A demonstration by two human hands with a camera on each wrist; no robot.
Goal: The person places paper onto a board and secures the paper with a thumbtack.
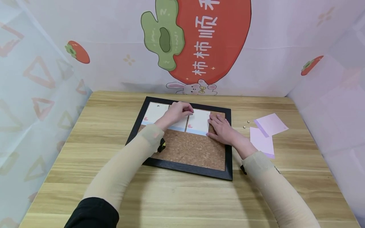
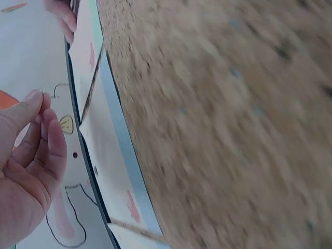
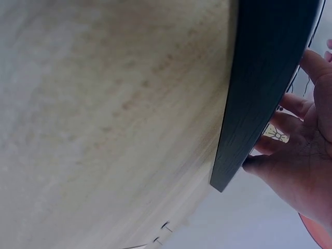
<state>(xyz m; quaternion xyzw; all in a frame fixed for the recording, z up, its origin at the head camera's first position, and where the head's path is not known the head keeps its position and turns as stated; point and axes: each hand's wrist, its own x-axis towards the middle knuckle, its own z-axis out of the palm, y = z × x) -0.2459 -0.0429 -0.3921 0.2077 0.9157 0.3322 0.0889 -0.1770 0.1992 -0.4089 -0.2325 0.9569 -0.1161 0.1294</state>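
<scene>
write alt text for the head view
A person's left hand pinches a small object near the top of the rightmost of three white notes on a black-framed corkboard, the right hand at that note's right edge. Two pale purple notes and two pins lie to the right on the wooden table.

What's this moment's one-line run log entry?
left hand: pinching tiny item, likely tack, at rightmost white card | right hand: touching its edge | table: two tacks, two lilac cards
</scene>
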